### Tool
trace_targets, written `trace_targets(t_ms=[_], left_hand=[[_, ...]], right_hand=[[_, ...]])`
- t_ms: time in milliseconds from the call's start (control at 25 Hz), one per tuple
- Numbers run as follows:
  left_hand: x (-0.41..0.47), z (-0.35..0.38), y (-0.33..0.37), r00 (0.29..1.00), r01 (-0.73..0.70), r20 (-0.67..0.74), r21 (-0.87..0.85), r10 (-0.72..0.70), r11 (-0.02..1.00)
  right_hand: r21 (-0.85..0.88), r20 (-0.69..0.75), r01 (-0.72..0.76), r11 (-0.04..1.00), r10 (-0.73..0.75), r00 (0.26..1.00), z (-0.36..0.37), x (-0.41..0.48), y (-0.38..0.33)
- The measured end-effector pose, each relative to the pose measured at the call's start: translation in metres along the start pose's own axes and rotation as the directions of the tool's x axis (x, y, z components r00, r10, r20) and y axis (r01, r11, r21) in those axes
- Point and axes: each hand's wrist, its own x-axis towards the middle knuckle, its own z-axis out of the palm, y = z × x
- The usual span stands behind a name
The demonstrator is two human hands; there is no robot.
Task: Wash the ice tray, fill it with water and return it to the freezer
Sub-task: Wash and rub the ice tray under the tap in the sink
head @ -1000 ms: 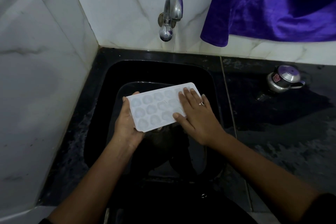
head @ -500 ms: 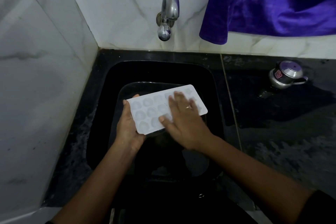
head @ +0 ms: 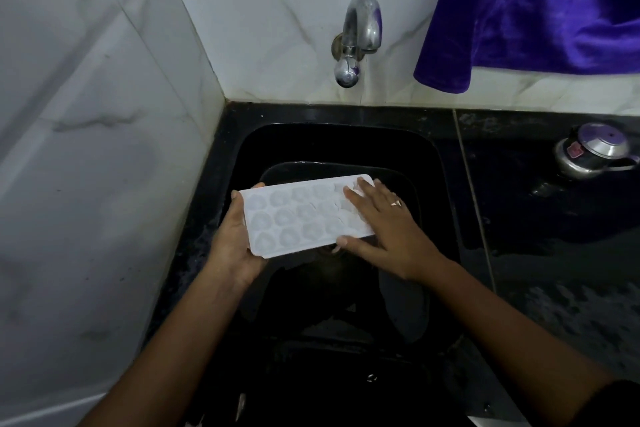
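We hold the ice tray (head: pixel 298 215) over the black sink (head: pixel 346 135), roughly level, long side running left-right. It's white, w/ three rows of rounded pockets on the face turned up at us; can't tell if those are the hollows or their backs.

Our left hand (head: pixel 235 246) grips the tray's left short end: palm under it, fingers (head: pixel 236 195) curled up round the edge w/ the tips showing above the rim. Our right hand (head: pixel 388 232) lies flat on the tray's right end, fingers (head: pixel 360 198) straight & slightly spread over the pockets, thumb along the near long edge. It isn't clasping anything, just resting on top. A ring (head: pixel 396 203) sits on one right finger.

Below the tray, inside the sink, there's a dark basin (head: pixel 304 167) w/ a glossy rim; what's in it is too dark to make out.

The steel tap (head: pixel 358 35) sticks out of the back wall above the sink's far side, well apart from the tray. A purple cloth (head: pixel 540 10) hangs top right over the white marble-look tiles (head: pixel 86 149), which cover the left & back walls. On the black bench (head: pixel 554 270) right of the sink stands a small steel pressure cooker (head: pixel 588 152), lid on, well away from both hands. The bench looks glossy in patches near it.
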Motion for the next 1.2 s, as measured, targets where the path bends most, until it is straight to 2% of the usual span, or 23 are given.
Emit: trace_targets(t_ms=[80,160,280,360,480,640,720,840,960,1120,1200], left_hand=[[0.003,-0.008,0.017,0.994,0.072,-0.077,-0.002,-0.072,0.997],[0.010,-0.019,0.028,0.980,0.144,-0.148,0.078,-0.132,0.986],[0.018,-0.020,0.030,0.968,0.217,-0.177,0.228,-0.179,0.949],[0.021,-0.011,0.032,0.982,0.161,-0.140,0.297,-0.124,0.941],[0.028,0.001,0.035,0.997,0.057,-0.063,0.375,-0.036,0.925],[0.040,0.003,0.042,0.997,-0.060,0.081,0.535,0.019,0.842],[0.041,0.011,0.048,0.991,-0.096,0.134,0.547,0.026,0.831],[0.044,0.020,0.053,0.987,-0.139,0.141,0.556,0.072,0.819],[0.048,0.016,0.051,0.990,-0.124,0.123,0.495,0.072,0.860],[0.057,-0.001,0.051,0.995,0.041,0.079,0.223,-0.060,0.974],[0.063,-0.012,0.051,0.988,0.082,0.118,0.121,-0.097,0.989]], right_hand=[[0.048,-0.061,0.087,0.995,-0.084,0.995,-0.005,-0.002,0.008],[0.165,-0.170,0.125,0.978,-0.097,0.981,-0.009,-0.001,0.010],[0.361,-0.333,0.133,0.923,-0.006,0.943,-0.017,0.004,0.000],[0.435,-0.365,0.058,0.898,0.117,0.924,-0.026,0.010,-0.010],[0.455,-0.331,-0.117,0.883,0.290,0.898,-0.038,0.017,-0.016],[0.458,-0.212,-0.335,0.823,0.468,0.858,-0.060,0.029,-0.023],[0.464,-0.153,-0.424,0.778,0.542,0.826,-0.072,0.039,-0.028],[0.418,-0.116,-0.504,0.756,0.595,0.795,-0.089,0.050,-0.038],[0.464,-0.141,-0.383,0.799,0.493,0.858,-0.093,0.045,-0.047],[0.339,-0.277,-0.100,0.936,0.200,0.940,-0.062,0.028,-0.032],[0.279,-0.254,0.004,0.960,0.070,0.965,-0.046,0.023,-0.020]])
